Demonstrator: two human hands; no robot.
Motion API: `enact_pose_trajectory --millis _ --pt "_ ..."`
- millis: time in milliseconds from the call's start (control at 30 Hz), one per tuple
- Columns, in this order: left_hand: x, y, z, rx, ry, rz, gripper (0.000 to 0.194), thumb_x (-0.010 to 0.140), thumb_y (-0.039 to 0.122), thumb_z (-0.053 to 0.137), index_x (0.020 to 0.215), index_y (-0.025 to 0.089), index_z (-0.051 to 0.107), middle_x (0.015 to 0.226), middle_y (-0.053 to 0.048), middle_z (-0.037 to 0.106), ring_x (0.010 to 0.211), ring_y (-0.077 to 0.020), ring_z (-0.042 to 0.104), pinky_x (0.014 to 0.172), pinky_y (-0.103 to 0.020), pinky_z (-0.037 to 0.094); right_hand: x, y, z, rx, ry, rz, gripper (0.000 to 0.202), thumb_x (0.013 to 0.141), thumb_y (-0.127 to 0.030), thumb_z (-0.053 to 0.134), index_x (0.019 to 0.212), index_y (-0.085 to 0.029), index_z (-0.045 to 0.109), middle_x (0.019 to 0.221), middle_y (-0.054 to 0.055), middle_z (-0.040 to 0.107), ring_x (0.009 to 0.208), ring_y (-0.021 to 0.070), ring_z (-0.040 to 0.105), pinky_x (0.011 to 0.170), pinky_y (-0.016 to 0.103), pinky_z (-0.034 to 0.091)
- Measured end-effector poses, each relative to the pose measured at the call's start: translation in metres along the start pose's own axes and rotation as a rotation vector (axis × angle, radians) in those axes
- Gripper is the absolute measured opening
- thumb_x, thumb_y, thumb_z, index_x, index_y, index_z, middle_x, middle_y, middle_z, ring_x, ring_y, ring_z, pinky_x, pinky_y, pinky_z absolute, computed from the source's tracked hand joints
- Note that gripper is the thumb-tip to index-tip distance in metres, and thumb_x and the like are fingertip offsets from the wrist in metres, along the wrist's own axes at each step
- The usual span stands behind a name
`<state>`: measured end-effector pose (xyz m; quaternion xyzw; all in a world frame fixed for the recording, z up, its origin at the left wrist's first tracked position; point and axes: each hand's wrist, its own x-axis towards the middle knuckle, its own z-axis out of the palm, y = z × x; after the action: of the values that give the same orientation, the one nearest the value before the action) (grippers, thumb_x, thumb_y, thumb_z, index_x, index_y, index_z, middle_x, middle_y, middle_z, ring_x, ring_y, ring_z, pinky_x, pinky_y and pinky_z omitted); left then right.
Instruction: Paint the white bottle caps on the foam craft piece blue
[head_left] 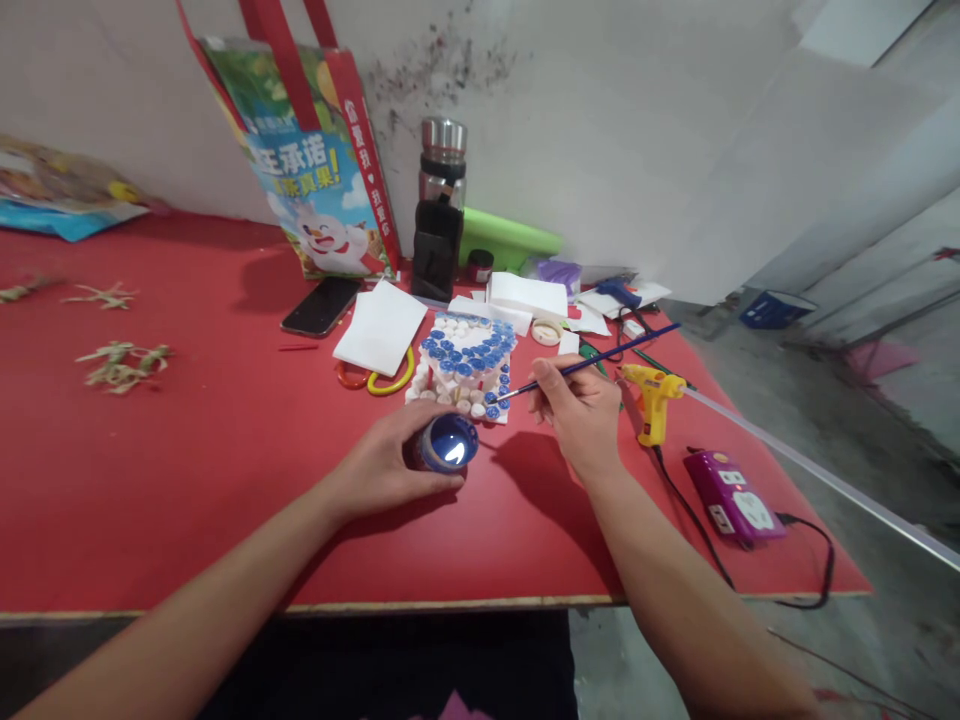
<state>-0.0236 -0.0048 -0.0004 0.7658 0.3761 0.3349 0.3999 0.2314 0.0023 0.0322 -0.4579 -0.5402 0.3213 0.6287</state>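
My left hand [397, 455] is wrapped round a small jar of blue paint [452, 442], near the middle of the table. Pinched in my right hand [577, 405] is a thin paintbrush with a blue handle [626, 347]. Its tip touches or hovers just over the lower right part of a small craft model [465, 360] made of round pieces. The model's upper pieces are mostly blue, as are several along its right side. Many lower front pieces are white or pale.
The red table [187, 480] holds a phone [321, 306], white paper [380, 325], scissors [394, 375], a bottle [441, 200] and a shopping bag [315, 180]. To the right are a yellow glue gun [651, 400] and a purple power strip [731, 497] with cords.
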Motion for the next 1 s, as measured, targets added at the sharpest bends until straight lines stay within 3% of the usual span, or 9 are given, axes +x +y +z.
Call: enact_pose_trajectory --millis 333,700,1000 --pt "0.001 0.002 -0.001 0.054 -0.001 0.018 0.065 0.077 0.042 0.098 0.135 0.023 0.074 0.133 -0.013 0.078 0.125 -0.0372 0.072 0.109 -0.053 0.058 0.003 0.021 0.003 -0.140 -0.111 0.052 0.042 0.096 -0.063 0.078 0.086 -0.021 0.076 0.068 0.002 0.079 0.044 0.0129 0.061 0.050 0.027 0.050" --pt "0.001 0.002 -0.002 0.046 -0.006 0.017 0.065 0.077 0.037 0.098 0.136 0.024 0.074 0.135 -0.011 0.079 0.126 -0.0361 0.072 0.108 -0.048 0.058 0.002 0.027 0.005 -0.143 -0.134 0.055 0.038 0.098 -0.057 0.079 0.086 -0.021 0.076 0.071 0.001 0.080 0.046 0.0114 0.062 0.052 0.025 0.048" --pt "0.000 0.002 -0.001 0.044 -0.011 0.016 0.066 0.078 0.038 0.098 0.138 0.024 0.073 0.135 -0.011 0.078 0.126 -0.0351 0.072 0.109 -0.048 0.057 0.004 0.025 0.005 -0.184 -0.115 0.060 0.043 0.096 -0.063 0.078 0.084 -0.021 0.077 0.069 0.002 0.080 0.044 0.0129 0.061 0.050 0.027 0.050"
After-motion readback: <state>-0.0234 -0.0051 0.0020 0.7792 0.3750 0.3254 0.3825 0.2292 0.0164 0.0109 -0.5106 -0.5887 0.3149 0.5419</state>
